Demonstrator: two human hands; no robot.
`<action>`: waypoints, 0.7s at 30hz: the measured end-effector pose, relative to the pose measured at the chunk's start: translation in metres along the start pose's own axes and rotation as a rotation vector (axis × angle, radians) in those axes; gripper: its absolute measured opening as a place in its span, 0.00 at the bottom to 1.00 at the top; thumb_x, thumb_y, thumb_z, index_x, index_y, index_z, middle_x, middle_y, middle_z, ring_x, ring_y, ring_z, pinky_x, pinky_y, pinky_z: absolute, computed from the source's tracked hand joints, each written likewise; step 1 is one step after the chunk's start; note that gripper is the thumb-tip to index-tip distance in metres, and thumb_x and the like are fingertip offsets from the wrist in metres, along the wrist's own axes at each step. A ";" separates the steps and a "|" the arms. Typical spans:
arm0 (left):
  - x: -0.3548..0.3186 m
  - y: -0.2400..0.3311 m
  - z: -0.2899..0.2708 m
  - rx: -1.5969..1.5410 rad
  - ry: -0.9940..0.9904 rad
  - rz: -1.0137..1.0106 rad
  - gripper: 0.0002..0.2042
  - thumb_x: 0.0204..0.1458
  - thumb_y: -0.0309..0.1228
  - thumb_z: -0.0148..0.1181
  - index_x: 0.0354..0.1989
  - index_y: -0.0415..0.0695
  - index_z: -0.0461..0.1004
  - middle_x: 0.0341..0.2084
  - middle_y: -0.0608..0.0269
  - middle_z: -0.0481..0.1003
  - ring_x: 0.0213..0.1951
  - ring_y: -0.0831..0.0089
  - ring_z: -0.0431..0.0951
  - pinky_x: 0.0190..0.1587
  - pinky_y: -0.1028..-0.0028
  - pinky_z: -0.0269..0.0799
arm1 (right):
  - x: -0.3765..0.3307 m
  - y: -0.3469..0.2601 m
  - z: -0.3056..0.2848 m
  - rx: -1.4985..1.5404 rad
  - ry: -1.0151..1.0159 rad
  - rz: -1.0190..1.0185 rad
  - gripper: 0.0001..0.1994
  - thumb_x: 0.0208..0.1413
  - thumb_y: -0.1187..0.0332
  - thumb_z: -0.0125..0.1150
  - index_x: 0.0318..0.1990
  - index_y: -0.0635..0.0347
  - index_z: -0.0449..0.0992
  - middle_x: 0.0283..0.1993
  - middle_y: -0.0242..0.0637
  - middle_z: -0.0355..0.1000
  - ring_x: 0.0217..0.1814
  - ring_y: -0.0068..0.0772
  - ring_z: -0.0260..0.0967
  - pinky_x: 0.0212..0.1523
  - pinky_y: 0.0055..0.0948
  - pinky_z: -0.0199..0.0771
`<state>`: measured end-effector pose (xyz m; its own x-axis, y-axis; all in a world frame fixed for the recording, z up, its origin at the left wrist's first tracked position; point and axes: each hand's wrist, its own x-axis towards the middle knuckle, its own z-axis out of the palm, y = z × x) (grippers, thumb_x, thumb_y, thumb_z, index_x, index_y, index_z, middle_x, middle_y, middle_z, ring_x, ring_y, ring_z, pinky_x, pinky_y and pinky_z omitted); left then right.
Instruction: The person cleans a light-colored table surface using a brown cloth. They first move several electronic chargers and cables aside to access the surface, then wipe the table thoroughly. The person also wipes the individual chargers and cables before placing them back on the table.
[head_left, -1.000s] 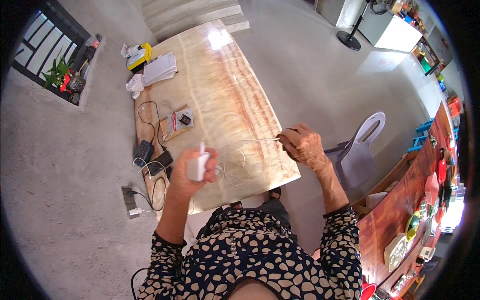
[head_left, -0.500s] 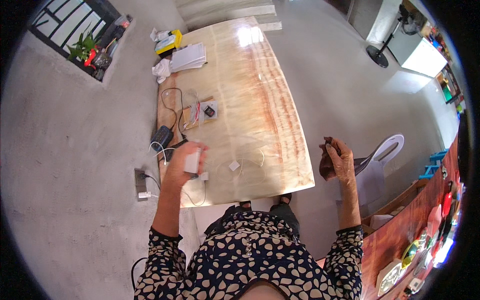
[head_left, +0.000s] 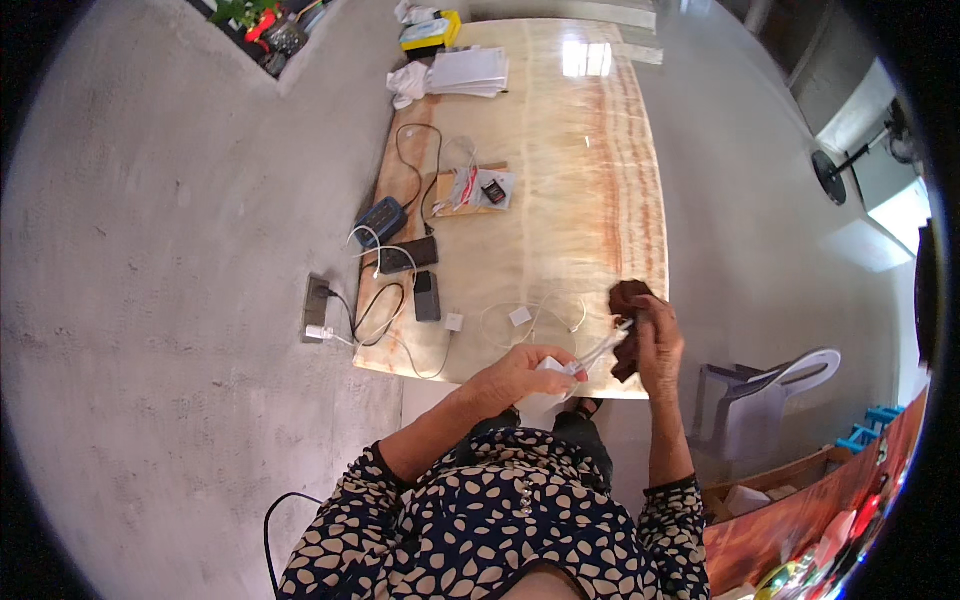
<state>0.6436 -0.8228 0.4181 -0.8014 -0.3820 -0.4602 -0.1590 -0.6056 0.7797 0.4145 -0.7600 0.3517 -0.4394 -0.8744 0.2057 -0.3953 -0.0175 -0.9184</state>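
In front of my body, near the table's close edge, my left hand is closed around a white block-shaped adapter. A white cable stretches from it to my right hand. That hand grips a crumpled brown cloth at the table's right near corner, and the cable's far end meets the cloth there. Blur and my fingers hide how the cable joins the adapter. On the tabletop just beyond my left hand lie a small white square piece and a thin loose pale cord.
Two dark phones and a blue device lie along the table's left side among cables. A wall socket holds plugs. Farther back are a clear bag, papers and a yellow box. A pale chair stands right.
My left hand has carried the white adapter from the table's left side to the near middle. My right hand has brought the brown cloth inward, over the table's corner, onto the cable.
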 end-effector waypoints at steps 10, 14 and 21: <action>-0.007 -0.011 -0.078 0.226 0.260 0.024 0.17 0.46 0.29 0.68 0.46 0.42 0.74 0.34 0.67 0.76 0.34 0.81 0.74 0.36 0.80 0.70 | -0.048 0.041 -0.018 0.447 0.147 0.547 0.15 0.62 0.66 0.49 0.45 0.70 0.73 0.38 0.34 0.72 0.37 0.23 0.65 0.38 0.27 0.68; 0.019 -0.014 -0.132 0.467 0.502 0.025 0.18 0.44 0.34 0.70 0.42 0.42 0.74 0.30 0.67 0.76 0.32 0.80 0.75 0.37 0.79 0.71 | -0.064 0.058 -0.003 0.475 0.146 0.592 0.13 0.63 0.65 0.52 0.46 0.67 0.72 0.36 0.32 0.72 0.35 0.21 0.67 0.36 0.22 0.69; 0.068 -0.031 -0.225 0.788 0.727 0.078 0.22 0.40 0.43 0.71 0.39 0.42 0.74 0.28 0.59 0.76 0.31 0.71 0.77 0.36 0.71 0.72 | -0.072 0.074 0.020 0.354 0.159 0.684 0.15 0.62 0.64 0.50 0.45 0.70 0.72 0.34 0.34 0.71 0.34 0.23 0.65 0.35 0.25 0.67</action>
<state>0.7234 -0.9871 0.2675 -0.3312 -0.8812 -0.3372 -0.6577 -0.0406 0.7522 0.4330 -0.7078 0.2626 -0.6132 -0.6674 -0.4225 0.2734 0.3225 -0.9062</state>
